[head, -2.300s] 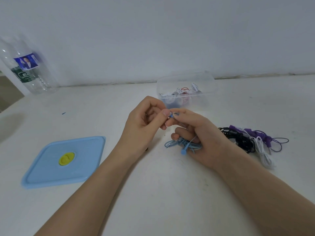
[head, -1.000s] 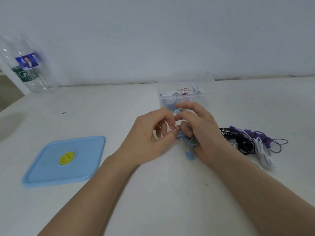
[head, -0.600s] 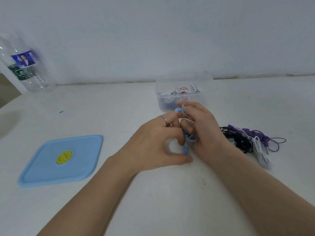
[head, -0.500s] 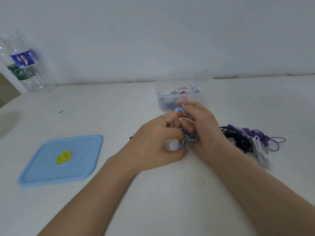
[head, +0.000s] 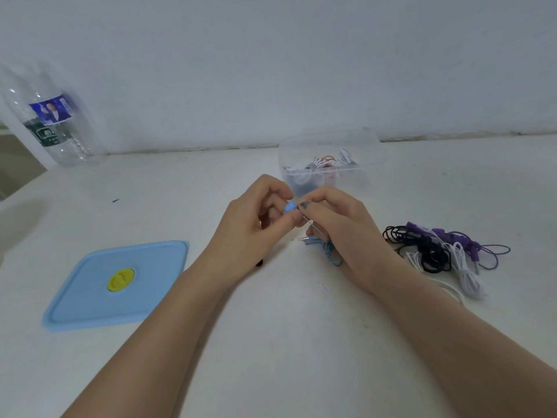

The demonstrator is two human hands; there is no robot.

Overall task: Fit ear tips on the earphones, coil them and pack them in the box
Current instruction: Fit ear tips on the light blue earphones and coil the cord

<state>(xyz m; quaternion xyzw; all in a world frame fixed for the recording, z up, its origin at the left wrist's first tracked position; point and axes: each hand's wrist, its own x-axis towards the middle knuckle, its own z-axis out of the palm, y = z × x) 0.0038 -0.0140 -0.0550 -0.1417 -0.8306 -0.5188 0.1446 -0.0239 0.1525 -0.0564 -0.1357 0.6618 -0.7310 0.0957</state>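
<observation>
Blue earbud (head: 290,207) | pinched between left hand (head: 250,227), right hand (head: 337,224) fingertips

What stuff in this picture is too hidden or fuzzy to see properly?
Head view only:
- Blue earbud: mostly covered by the fingers of the left hand and right hand; whether an ear tip is on cannot be told.
- Blue cable: partly hidden under the right hand.
- Clear box: its contents are blurred and too small to count.
- Bottle: cut off by the left edge.
</observation>
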